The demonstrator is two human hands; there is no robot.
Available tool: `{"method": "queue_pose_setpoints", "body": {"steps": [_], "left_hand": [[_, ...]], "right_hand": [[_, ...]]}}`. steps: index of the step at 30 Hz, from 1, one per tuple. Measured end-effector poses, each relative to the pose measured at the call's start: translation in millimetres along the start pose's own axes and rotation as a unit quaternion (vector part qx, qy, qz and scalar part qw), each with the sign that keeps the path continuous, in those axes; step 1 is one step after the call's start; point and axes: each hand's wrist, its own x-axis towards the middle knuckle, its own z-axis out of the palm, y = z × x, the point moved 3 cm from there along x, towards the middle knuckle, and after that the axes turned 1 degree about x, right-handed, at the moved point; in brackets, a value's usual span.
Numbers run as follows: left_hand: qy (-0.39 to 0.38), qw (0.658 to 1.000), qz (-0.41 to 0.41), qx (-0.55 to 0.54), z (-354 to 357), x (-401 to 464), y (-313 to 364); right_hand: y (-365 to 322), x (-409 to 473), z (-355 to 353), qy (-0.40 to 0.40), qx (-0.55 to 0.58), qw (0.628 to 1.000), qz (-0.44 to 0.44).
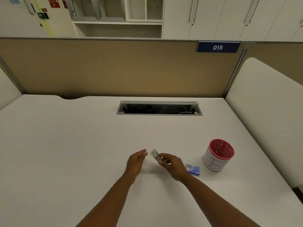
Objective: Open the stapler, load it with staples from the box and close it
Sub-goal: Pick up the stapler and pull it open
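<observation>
A small silvery stapler point(155, 155) is held above the white desk point(82, 145), tilted with its front end up and to the left. My right hand point(172, 164) grips its rear part with the fingers closed around it. My left hand point(136, 161) hovers just left of the stapler's front end, fingers apart and holding nothing, a small gap from it. A small blue staple box point(193, 169) lies on the desk just right of my right wrist. I cannot tell whether the stapler is open.
A red-rimmed cup point(218, 155) wrapped in white paper marked "B" stands right of the box. A cable slot point(159, 108) is sunk in the desk's far middle. A tan partition point(114, 68) closes the back, and a white side panel point(265, 112) the right.
</observation>
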Motion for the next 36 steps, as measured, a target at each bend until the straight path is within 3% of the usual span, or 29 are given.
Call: {"method": "queue_pose_setpoints", "body": {"steps": [3,9,15,19,24,29,33,36], "left_hand": [[-0.039,0.989,-0.048,-0.137,5.6,-2.4,8.1],[-0.048,0.982,-0.044,-0.176,13.2,-7.8,15.7],[-0.009,0.979,-0.048,-0.196,13.1,-11.7,14.6],[-0.02,0.982,-0.041,-0.185,12.0,-13.2,13.0],[-0.04,0.982,-0.038,-0.18,13.1,-14.0,16.7],[0.02,0.972,-0.085,-0.219,6.3,-12.0,7.6],[0.025,0.97,-0.095,-0.222,5.3,-12.4,5.4],[0.027,0.97,-0.1,-0.219,5.0,-12.4,5.7]], "right_hand": [[-8.3,-3.2,-3.6,-0.031,0.116,0.992,0.022],[-17.6,-8.4,-2.5,-0.072,0.214,0.973,0.04],[-17.6,-9.6,-0.7,-0.076,0.237,0.967,0.055],[-17.0,-7.6,3.8,-0.039,0.137,0.989,0.042],[-18.4,-5.8,-8.8,0.108,-0.022,0.994,-0.025],[-16.9,-7.1,-11.7,0.125,-0.091,0.987,-0.039],[-19.5,-9.1,-15.8,0.158,-0.077,0.983,-0.045],[-20.6,-7.2,-13.6,0.134,-0.094,0.985,-0.046]]}}
